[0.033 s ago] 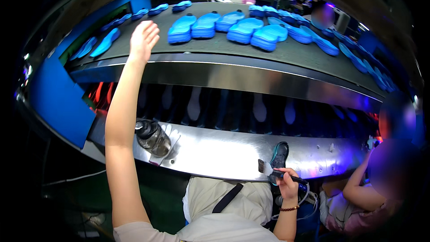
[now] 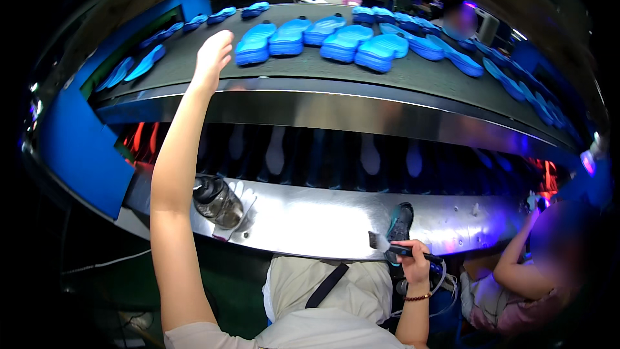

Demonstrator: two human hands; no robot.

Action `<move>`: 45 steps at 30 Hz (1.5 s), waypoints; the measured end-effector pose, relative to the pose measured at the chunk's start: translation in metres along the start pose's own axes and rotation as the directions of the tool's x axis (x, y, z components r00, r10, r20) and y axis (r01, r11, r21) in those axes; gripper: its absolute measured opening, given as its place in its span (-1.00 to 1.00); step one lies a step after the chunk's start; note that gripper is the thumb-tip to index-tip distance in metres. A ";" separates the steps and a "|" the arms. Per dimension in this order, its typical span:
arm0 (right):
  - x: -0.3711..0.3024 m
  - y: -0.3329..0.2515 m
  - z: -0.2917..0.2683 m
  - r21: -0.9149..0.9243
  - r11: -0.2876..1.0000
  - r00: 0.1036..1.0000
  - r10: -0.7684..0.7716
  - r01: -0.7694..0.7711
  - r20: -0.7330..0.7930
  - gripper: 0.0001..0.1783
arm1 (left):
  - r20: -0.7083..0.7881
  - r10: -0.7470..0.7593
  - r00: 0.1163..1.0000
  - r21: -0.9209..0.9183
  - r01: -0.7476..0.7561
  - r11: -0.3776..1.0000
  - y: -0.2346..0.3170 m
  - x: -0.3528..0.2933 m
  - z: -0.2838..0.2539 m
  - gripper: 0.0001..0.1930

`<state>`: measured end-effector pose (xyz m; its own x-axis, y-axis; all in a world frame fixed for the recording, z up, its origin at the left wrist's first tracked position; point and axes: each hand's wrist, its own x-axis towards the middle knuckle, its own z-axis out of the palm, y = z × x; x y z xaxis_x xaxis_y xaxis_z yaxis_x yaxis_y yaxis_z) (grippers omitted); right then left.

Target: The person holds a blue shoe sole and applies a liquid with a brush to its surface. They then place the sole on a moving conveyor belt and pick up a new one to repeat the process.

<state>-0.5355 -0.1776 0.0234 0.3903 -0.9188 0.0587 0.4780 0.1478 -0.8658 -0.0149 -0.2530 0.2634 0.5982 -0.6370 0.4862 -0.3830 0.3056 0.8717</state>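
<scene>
Left hand (image 2: 212,58) is up high, arm stretched right out, fingers loosely curled and resting on the near part of the grey conveyor belt (image 2: 194,68), gripping nothing, with the closest blue shoe sole (image 2: 254,44) just beside it to the right. More blue soles (image 2: 381,50) sit in a cluster further along the belt, and others trail off down both curving ends. Down low, the right hand (image 2: 415,263) is closed around the dark handle of a small brush (image 2: 387,245), bristles pointing left, held over the near edge of the shiny steel desk (image 2: 310,213). Right behind that brush, a dark shoe with a teal lining (image 2: 400,223) stands on the desk. Over on the left of the desk, a dark water bottle (image 2: 218,201) lies tilted, next to the raised forearm. Between belt and desk, pale sole shapes (image 2: 276,152) hang in a dark slot with a red glow at either end. On the right, another person's arm (image 2: 510,265) reaches up toward the desk.
</scene>
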 end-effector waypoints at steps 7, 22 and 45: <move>0.074 -0.046 0.002 -0.818 0.342 0.869 -0.359 0.462 0.341 -0.44 | 0.150 -0.017 0.989 0.963 -0.142 0.229 0.000 -0.012 0.088 -0.23; 0.220 -0.087 -0.021 -0.806 -0.481 0.663 -0.483 0.344 0.572 -0.04 | 0.513 0.321 0.796 0.657 -0.605 0.449 0.019 -0.025 0.209 -0.36; 0.244 -0.068 -0.038 -0.799 -0.460 0.554 -0.576 0.387 0.601 0.02 | 0.232 -0.201 0.952 0.932 -0.158 0.327 0.049 -0.013 0.357 -0.41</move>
<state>-0.5022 -0.4259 0.0779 0.4135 -0.3745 0.8299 -0.6974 -0.7163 0.0242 -0.2925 -0.4825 0.2785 0.4834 -0.8316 0.2734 -0.8754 -0.4591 0.1513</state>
